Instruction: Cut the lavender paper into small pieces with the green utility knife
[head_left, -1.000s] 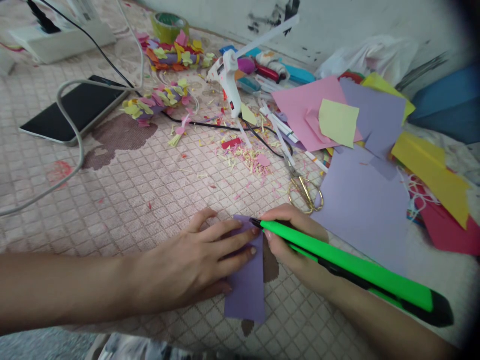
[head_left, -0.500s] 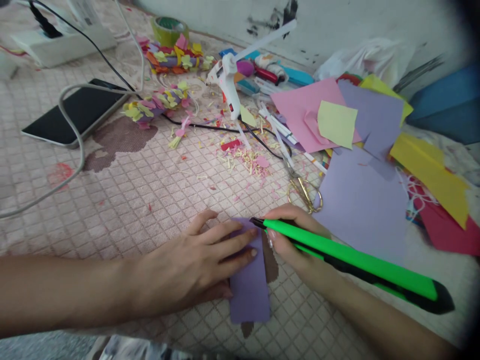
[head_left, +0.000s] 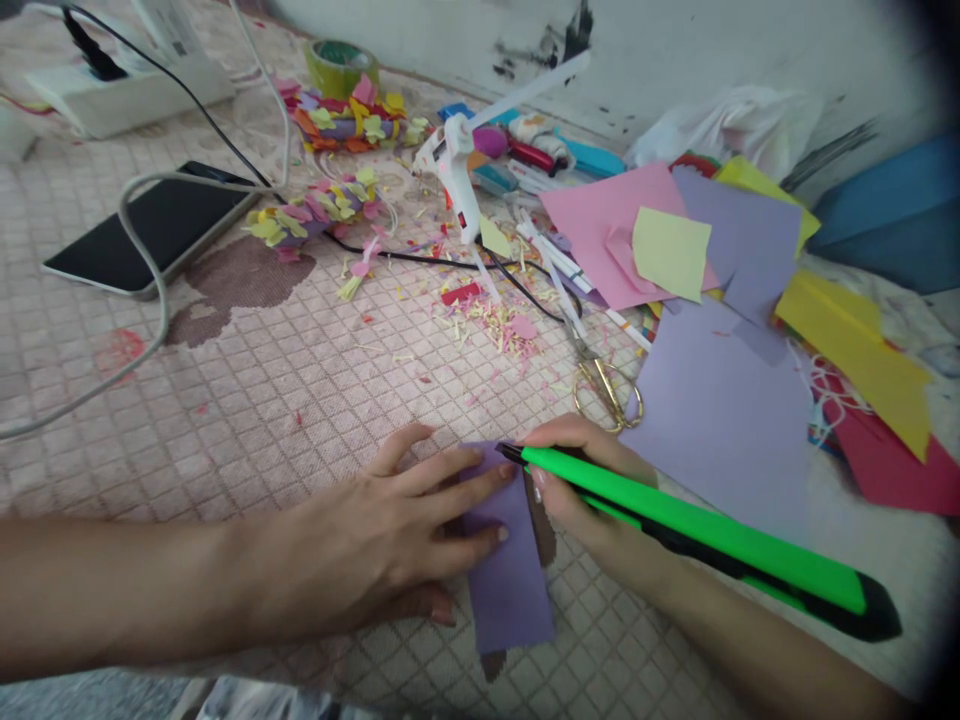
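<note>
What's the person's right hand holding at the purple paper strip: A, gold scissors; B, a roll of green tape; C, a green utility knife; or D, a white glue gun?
C. The right hand grips the green utility knife, its dark tip at the top of the purple paper strip, while the gold scissors and white glue gun lie apart on the mat.

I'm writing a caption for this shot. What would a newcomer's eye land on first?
The bright green utility knife stands out first at lower right, held in the right hand, its tip at a purple paper strip that the left hand presses flat. Above them, at right, lie overlapping sheets of coloured paper, and a white glue gun sits at top centre.
</note>
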